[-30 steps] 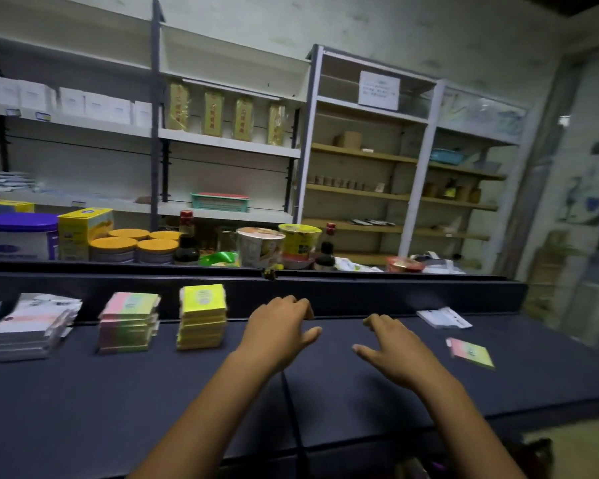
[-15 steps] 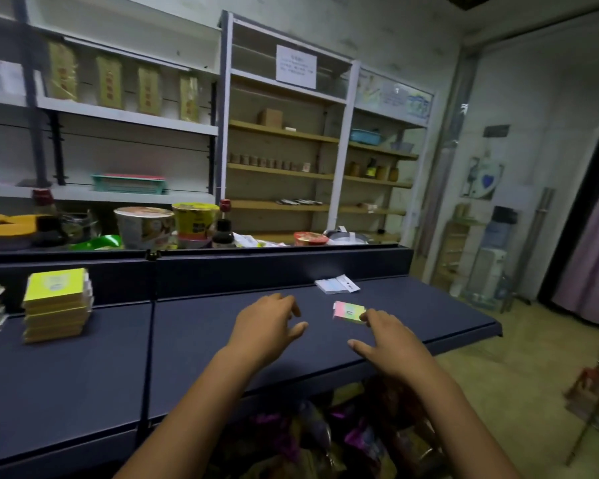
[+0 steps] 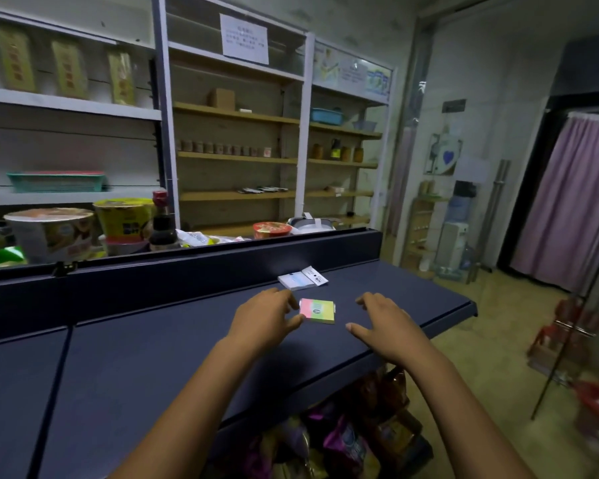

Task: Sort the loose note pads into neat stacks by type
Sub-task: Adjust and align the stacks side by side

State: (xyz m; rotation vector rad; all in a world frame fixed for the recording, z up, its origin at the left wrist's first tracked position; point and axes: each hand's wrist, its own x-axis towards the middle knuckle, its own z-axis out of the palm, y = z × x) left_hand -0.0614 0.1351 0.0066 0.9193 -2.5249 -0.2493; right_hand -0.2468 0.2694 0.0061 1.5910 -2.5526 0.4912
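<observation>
A pink, green and yellow striped note pad lies flat on the dark blue counter. My left hand hovers at its left edge, thumb and fingertips touching or nearly touching the pad's left corners. My right hand is spread just to the right of the pad, a small gap away, holding nothing. A white packaged note pad lies farther back against the counter's raised back wall. The sorted stacks are out of view to the left.
The counter's right end drops off close to my right hand. Behind the back wall stand noodle cups, a dark bottle and shelves. Snack bags fill the space under the counter.
The view has swung right, so the sorted stacks left the frame. Both hands moved toward the striped pad and now bracket it, the left hand reaching its left edge.
</observation>
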